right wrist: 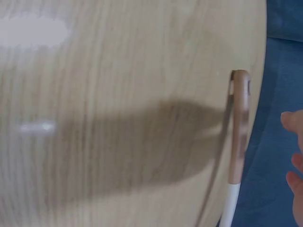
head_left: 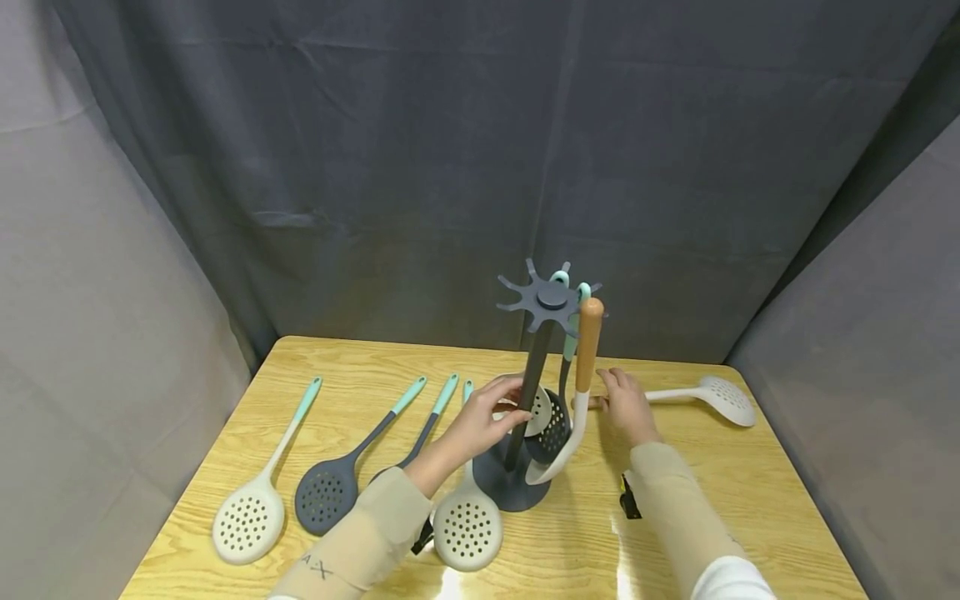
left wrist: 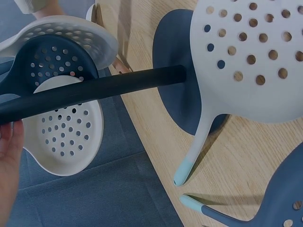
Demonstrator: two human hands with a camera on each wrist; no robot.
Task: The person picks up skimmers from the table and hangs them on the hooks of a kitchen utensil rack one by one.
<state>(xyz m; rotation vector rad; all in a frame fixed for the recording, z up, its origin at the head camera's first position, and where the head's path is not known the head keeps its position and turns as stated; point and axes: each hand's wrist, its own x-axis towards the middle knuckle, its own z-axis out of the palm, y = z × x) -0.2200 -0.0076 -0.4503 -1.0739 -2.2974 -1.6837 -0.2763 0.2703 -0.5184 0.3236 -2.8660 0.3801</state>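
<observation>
My left hand [head_left: 487, 421] grips the dark post [head_left: 535, 375] of a utensil stand, whose star-shaped top [head_left: 551, 298] has several hooks. On its right side hang a white skimmer with a wooden handle [head_left: 589, 342], a dark skimmer [left wrist: 61, 59] and a smaller white one [left wrist: 71, 130]. My right hand [head_left: 628, 408] hovers by another white skimmer [head_left: 727, 400], which lies at the table's back right. In the right wrist view, loosely bent fingers stand apart from that skimmer's wooden handle [right wrist: 239, 127].
Left of the stand's round base [head_left: 517, 492] lie a white skimmer [head_left: 468, 529], a dark utensil [head_left: 423, 437] partly under my left arm, a dark skimmer [head_left: 327, 496] and another white skimmer [head_left: 249, 521]. Grey curtains [head_left: 390, 167] enclose the wooden table [head_left: 360, 358].
</observation>
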